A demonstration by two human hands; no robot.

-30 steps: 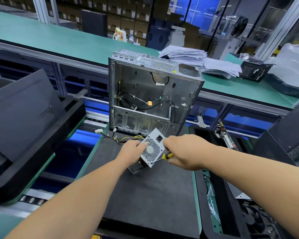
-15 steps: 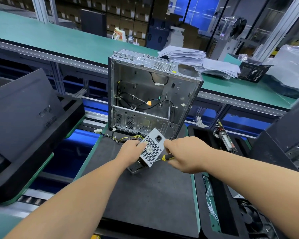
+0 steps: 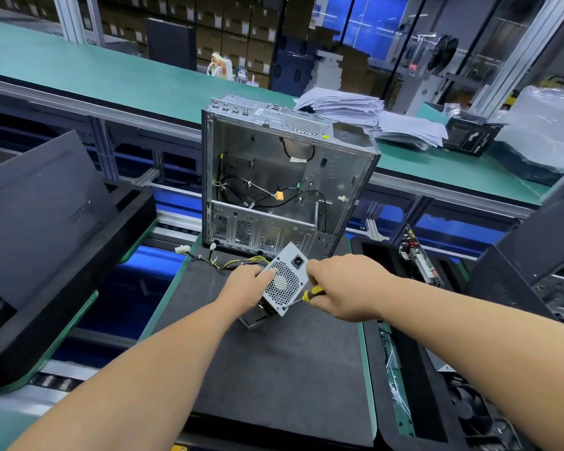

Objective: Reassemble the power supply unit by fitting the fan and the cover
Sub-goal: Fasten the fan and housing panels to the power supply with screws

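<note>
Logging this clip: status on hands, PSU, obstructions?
Left hand grips PSU, tilted on mat. Right hand holds screwdriver, tip at grille's lower corner. Cables trail left; nothing blocking.

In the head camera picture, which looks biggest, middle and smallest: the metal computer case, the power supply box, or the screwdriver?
1. Computer case, biggest, though farthest away.
2. Power supply box.
3. Screwdriver, smallest, though the right hand hides part of it.

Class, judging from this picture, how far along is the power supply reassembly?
Done, it seems: the grille cover sits on the unit. In hand: the left hand steadies it while the right hand drives a screwdriver at its lower corner. Left: probably the other screws, which cannot be seen clearly.
</note>
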